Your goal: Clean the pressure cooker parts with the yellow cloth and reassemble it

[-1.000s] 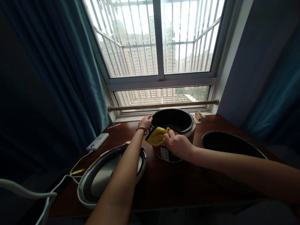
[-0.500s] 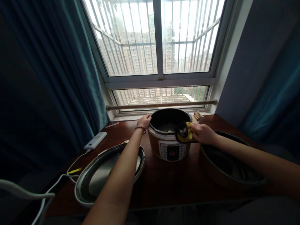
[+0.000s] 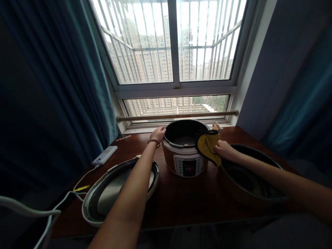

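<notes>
An electric pressure cooker [image 3: 169,160] with a brown and white body stands on the wooden table, its lid off and its dark inside showing. My left hand [image 3: 157,134] grips the cooker's rim on the left side. In my right hand [image 3: 225,150] is a yellow cloth [image 3: 208,146] with a black edge, hanging at the cooker's right front rim. The removed lid [image 3: 111,197] lies with its metal inner face up, partly hidden under my left forearm. Under my right forearm sits the dark inner pot [image 3: 249,176].
A white power bank [image 3: 105,155] with a white cable [image 3: 64,197] lies at the table's left. Small brown items [image 3: 215,127] are behind the cooker by the sill. A rail [image 3: 178,116] crosses the barred window; blue curtains [image 3: 77,86] hang at both sides.
The cloth, bunched half a second ago, now hangs spread open with its yellow side showing. My right hand has moved slightly right and down. My left hand stays on the rim.
</notes>
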### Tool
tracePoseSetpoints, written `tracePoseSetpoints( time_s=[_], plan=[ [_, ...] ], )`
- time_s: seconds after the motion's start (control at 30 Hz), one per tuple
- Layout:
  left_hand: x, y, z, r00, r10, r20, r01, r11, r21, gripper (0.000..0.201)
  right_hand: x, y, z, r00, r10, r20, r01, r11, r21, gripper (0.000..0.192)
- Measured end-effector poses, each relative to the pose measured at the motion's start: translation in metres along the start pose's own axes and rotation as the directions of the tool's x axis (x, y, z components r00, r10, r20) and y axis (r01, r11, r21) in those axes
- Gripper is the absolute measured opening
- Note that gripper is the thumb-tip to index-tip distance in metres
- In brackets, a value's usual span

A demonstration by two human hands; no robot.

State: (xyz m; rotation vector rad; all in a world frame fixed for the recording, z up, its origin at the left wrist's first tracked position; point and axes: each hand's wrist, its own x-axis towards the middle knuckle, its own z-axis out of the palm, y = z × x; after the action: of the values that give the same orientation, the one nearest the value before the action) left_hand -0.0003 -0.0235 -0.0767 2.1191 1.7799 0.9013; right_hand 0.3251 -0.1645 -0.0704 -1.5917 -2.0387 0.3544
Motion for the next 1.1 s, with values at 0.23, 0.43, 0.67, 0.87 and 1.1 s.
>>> tracePoseSetpoints(
  time_s=[0.23,0.43,0.67,0.87,1.1],
  plan=[
    [0.002,0.000,0.001,1.000,0.017,-0.009,-0.017,1.000,0.016,0.037,-0.068,-0.042,-0.013,0.972,-0.117,0.203,0.098,0.990,0.102,0.012],
    [-0.011,0.010,-0.002,0.998,0.005,-0.063,-0.001,0.998,0.055,0.038,-0.133,-0.066,0.001,0.999,0.044,0.028,-0.050,0.954,0.297,0.017],
    [-0.040,0.062,-0.048,0.974,0.069,-0.216,-0.044,0.992,0.119,0.041,-0.159,-0.066,0.060,0.944,0.329,-0.042,-0.215,0.705,0.676,0.029],
    [-0.177,0.134,-0.072,0.938,0.286,-0.197,-0.321,0.931,-0.177,0.047,-0.147,-0.065,0.096,0.904,0.422,-0.075,-0.112,0.402,0.909,0.028],
    [-0.309,0.087,0.036,0.862,0.501,-0.077,-0.493,0.864,0.102,0.014,-0.172,-0.061,0.123,0.835,0.498,0.234,-0.184,-0.148,0.972,0.018]
  ],
)
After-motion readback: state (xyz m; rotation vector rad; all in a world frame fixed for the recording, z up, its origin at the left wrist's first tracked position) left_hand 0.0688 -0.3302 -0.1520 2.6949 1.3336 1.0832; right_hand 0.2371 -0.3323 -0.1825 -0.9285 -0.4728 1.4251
